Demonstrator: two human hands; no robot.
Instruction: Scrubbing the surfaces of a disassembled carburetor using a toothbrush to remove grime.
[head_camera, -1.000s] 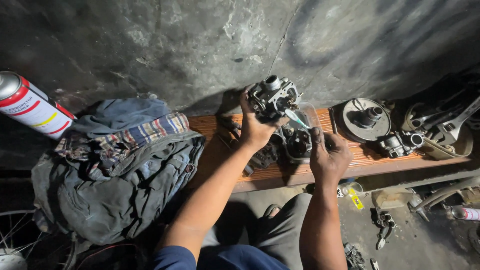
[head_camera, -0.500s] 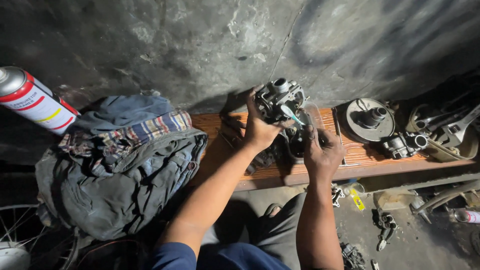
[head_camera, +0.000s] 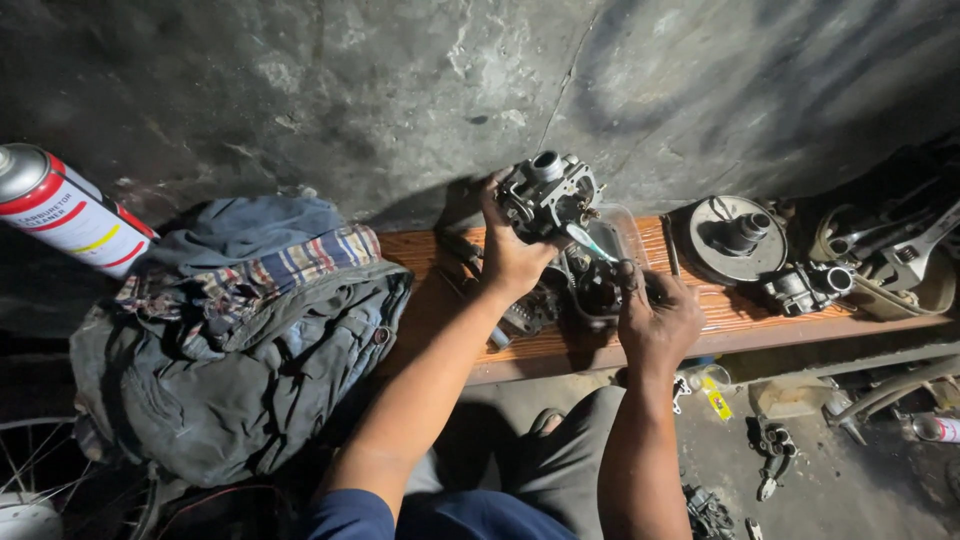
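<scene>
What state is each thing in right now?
Carburetor: lifted off the bench, tilted.
Left hand: gripping the carburetor.
Right hand: on dark parts at the bench edge; grip unclear.
Spray can: lying tilted, cap off.
Backpack: slumped, cloth piled on top.
Round metal part: resting on bench.

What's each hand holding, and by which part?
Left hand grips the carburetor by its lower left side. Right hand rests on dark parts on the bench; its grip cannot be told.
</scene>
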